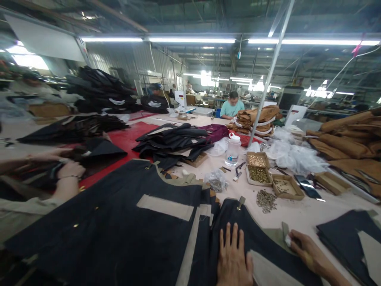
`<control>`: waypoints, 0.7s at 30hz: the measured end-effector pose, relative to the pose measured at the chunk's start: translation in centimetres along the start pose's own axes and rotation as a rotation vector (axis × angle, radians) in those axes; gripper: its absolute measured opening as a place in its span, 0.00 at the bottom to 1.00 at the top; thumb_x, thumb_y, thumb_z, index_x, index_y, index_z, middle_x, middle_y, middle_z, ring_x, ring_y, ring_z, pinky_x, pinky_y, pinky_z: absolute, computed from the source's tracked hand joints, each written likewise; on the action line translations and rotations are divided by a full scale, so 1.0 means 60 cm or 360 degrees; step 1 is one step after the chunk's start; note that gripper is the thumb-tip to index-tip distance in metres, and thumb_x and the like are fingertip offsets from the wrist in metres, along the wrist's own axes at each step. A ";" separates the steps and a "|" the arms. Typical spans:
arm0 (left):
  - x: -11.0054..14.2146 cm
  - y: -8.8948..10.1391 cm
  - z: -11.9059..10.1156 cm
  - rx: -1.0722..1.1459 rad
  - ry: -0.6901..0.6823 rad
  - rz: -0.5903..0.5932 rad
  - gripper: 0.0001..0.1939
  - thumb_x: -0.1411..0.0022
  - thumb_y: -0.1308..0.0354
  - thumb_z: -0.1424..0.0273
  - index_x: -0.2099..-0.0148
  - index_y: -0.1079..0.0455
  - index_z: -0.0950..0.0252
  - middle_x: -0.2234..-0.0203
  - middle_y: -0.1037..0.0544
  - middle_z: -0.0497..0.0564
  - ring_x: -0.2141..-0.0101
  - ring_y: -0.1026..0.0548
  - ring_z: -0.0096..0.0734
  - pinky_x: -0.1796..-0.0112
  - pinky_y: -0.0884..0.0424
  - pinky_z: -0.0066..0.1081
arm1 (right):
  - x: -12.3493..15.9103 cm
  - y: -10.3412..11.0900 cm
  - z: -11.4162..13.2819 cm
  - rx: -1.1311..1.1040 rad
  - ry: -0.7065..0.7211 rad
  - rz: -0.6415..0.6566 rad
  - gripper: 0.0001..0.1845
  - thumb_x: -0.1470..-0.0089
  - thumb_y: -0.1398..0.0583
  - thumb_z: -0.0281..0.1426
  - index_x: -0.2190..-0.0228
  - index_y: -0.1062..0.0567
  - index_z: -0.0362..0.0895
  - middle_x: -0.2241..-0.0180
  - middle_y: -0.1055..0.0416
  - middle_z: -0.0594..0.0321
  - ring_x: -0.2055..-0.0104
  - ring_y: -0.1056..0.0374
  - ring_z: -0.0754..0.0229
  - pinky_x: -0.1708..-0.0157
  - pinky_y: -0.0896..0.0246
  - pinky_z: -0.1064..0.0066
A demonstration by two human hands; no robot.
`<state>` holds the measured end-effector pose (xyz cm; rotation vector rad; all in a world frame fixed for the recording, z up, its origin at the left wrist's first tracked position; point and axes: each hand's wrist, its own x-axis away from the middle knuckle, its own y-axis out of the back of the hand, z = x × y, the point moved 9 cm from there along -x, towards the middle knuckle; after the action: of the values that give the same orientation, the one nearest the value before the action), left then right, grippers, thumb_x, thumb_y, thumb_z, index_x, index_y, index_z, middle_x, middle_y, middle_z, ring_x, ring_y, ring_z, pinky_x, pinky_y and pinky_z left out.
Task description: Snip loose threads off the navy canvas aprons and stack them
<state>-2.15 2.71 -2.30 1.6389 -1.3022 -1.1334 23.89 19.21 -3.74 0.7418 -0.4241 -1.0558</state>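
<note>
Toward the table's (293, 212) near edge, flatten dark fabric panel (253, 228) under wide-spread left hand (234, 258), pinching white piece (287, 240) with right hand (306, 248).

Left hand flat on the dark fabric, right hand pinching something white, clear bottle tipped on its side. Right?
The clear bottle isn't tipped: the head view shows it upright. Left hand flat on the dark fabric, right hand pinching something white.
</note>
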 end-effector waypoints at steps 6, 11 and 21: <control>0.000 0.002 -0.003 -0.0064 -0.0021 -0.0053 0.38 0.32 0.49 0.60 0.23 0.52 0.56 0.24 0.57 0.48 0.26 0.56 0.56 0.30 0.53 0.61 | -0.011 -0.008 -0.010 -0.0030 0.0017 0.0064 0.17 0.53 0.39 0.50 0.78 0.29 0.51 0.77 0.28 0.57 0.72 0.32 0.47 0.73 0.36 0.58; -0.011 0.020 -0.022 -0.0106 -0.0039 -0.0109 0.35 0.30 0.50 0.59 0.24 0.46 0.59 0.25 0.52 0.51 0.26 0.55 0.54 0.29 0.54 0.59 | -0.032 -0.005 -0.042 -0.0157 -0.0156 0.0140 0.15 0.55 0.39 0.45 0.79 0.30 0.47 0.80 0.32 0.62 0.76 0.37 0.57 0.75 0.43 0.66; -0.046 0.028 -0.047 -0.0027 -0.0063 -0.0057 0.33 0.28 0.51 0.55 0.26 0.40 0.64 0.26 0.46 0.55 0.26 0.55 0.54 0.28 0.59 0.57 | -0.064 0.034 -0.078 -0.0496 -0.0665 0.0350 0.12 0.65 0.32 0.34 0.77 0.27 0.42 0.83 0.31 0.66 0.81 0.36 0.64 0.80 0.47 0.75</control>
<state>-0.28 5.10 0.73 1.6408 -1.2892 -1.2008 26.43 24.80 -5.35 0.1876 -0.6640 -1.0360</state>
